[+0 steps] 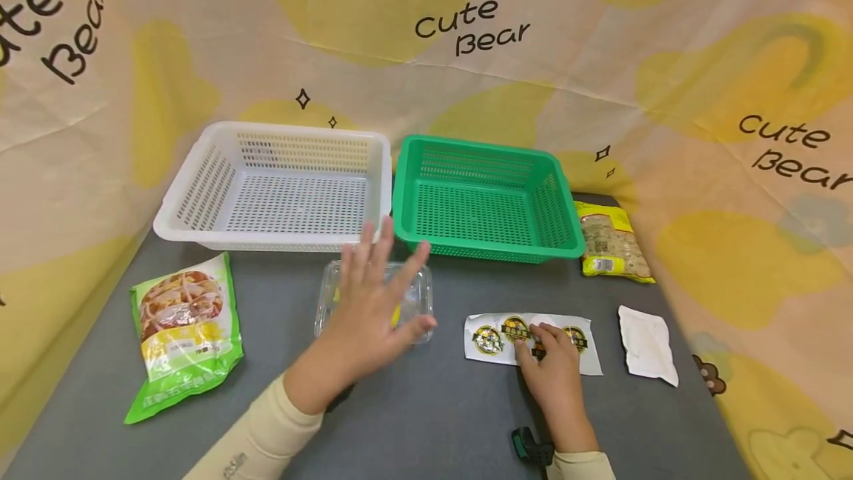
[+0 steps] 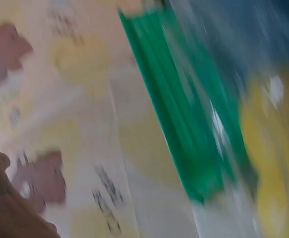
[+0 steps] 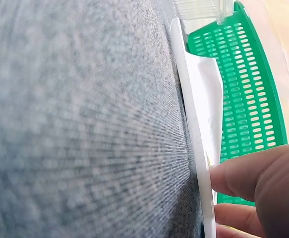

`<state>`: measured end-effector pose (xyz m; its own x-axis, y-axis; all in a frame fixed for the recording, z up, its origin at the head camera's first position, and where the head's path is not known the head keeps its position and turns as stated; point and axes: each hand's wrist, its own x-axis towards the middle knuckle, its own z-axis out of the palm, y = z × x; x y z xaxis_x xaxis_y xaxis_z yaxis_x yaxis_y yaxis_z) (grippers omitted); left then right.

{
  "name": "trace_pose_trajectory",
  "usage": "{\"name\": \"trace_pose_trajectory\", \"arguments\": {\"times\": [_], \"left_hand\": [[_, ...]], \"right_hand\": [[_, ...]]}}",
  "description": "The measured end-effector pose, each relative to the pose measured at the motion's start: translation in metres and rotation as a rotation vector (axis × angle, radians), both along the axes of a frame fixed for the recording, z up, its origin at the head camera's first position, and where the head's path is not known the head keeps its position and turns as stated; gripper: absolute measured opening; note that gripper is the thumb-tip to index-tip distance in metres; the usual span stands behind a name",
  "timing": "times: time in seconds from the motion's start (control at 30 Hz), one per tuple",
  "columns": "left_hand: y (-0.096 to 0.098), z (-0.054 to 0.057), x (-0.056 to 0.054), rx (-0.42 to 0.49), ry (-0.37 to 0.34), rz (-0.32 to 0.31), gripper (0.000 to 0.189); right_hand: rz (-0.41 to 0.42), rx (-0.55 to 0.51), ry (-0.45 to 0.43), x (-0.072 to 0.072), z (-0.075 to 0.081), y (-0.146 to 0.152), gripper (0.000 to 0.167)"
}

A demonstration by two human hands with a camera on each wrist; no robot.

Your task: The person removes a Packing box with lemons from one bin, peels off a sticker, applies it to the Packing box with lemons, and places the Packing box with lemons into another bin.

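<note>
My left hand (image 1: 363, 317), fingers spread, is above a clear plastic clamshell box (image 1: 420, 287) and hides much of it. Something yellow (image 2: 273, 148) shows through clear plastic in the blurred left wrist view. Fingertips and thumb of my right hand (image 1: 553, 369) touch a white sheet of round black-and-gold stickers (image 1: 489, 341), lying flat on the grey table. In the right wrist view the thumb (image 3: 233, 173) and fingers stand apart against the sheet (image 3: 203, 99); no pinched sticker is visible. The hand covers part of the stickers.
A white basket (image 1: 273, 239) and a green basket (image 1: 493, 249) stand side by side at the back. A green-and-white food bag (image 1: 186, 332) lies at left. Toward the right are a yellow packet (image 1: 613, 243) and a small white packet (image 1: 648, 345). Patterned cloth (image 1: 466, 95) hangs behind.
</note>
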<state>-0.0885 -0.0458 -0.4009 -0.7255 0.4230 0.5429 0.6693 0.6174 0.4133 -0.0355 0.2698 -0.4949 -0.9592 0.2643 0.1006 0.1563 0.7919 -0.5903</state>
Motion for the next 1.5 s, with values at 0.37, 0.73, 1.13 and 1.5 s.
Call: {"name": "trace_pose_trajectory", "arguments": {"times": [0.37, 0.73, 1.13, 1.5], "left_hand": [[0.103, -0.06, 0.058, -0.362, -0.244, -0.229, 0.089], [0.112, -0.095, 0.034, -0.473, -0.621, -0.229, 0.092], [0.117, -0.104, 0.03, -0.577, -0.532, -0.142, 0.094], [0.123, -0.103, 0.032, -0.654, -0.446, -0.095, 0.096]], "right_hand": [[0.002, 0.013, -0.037, 0.0, -0.006, -0.002, 0.039], [-0.009, 0.014, 0.028, -0.001, -0.006, -0.009, 0.035], [-0.022, 0.019, 0.034, -0.002, 0.0, -0.008, 0.034], [-0.022, 0.003, 0.048, -0.004, -0.002, -0.007, 0.028]]}}
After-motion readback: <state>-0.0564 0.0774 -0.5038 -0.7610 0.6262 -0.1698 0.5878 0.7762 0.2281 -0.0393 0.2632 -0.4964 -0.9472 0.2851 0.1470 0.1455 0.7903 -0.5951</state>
